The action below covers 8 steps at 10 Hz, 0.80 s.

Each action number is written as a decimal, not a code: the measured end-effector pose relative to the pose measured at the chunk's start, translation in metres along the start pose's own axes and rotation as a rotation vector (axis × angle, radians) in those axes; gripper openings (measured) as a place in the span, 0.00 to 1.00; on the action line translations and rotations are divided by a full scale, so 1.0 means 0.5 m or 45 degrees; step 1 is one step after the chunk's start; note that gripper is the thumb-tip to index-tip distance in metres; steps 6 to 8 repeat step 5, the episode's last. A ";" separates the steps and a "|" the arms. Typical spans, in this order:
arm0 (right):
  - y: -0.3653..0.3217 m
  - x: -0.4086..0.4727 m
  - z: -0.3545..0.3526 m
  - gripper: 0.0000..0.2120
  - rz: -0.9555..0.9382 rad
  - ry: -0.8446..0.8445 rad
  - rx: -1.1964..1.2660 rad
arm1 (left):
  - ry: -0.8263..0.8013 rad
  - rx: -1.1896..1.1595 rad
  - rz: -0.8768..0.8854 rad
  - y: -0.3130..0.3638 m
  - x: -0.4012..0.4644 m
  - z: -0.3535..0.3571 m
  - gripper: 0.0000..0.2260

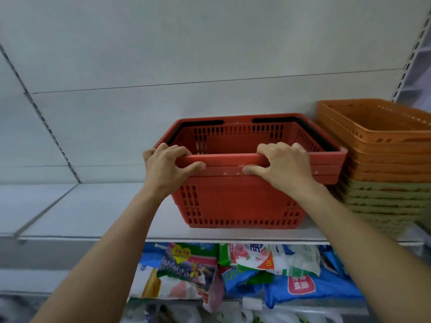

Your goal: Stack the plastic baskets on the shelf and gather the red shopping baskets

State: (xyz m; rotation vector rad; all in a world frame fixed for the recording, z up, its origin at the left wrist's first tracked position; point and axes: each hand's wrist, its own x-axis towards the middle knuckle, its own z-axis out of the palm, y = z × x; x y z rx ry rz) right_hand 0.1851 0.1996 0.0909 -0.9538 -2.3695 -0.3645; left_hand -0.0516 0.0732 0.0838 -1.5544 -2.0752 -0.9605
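A nested stack of red shopping baskets (242,201) with black handles stands on the white shelf (93,213), just left of a pile of plastic baskets (382,159), orange ones on top of olive-green ones. My left hand (168,169) grips the near rim of the top red basket at its left part, fingers over the edge and thumb below. My right hand (282,164) grips the same rim further right. The red stack's right rim nearly touches the orange pile.
The shelf runs on to the left of the red baskets. A white back panel with slotted uprights (46,117) rises behind. Under the shelf lie packets of goods in plastic wrap (245,271).
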 end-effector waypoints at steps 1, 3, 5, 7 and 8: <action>0.004 0.003 0.009 0.29 -0.022 0.016 -0.008 | 0.002 0.010 0.014 -0.004 0.001 0.004 0.19; -0.012 -0.006 -0.013 0.26 0.010 -0.104 -0.037 | -0.070 0.120 0.010 -0.010 -0.011 0.008 0.24; -0.027 -0.101 -0.085 0.33 0.140 -0.266 0.224 | 0.004 0.021 0.045 0.002 -0.130 -0.004 0.32; -0.027 -0.101 -0.085 0.33 0.140 -0.266 0.224 | 0.004 0.021 0.045 0.002 -0.130 -0.004 0.32; -0.027 -0.101 -0.085 0.33 0.140 -0.266 0.224 | 0.004 0.021 0.045 0.002 -0.130 -0.004 0.32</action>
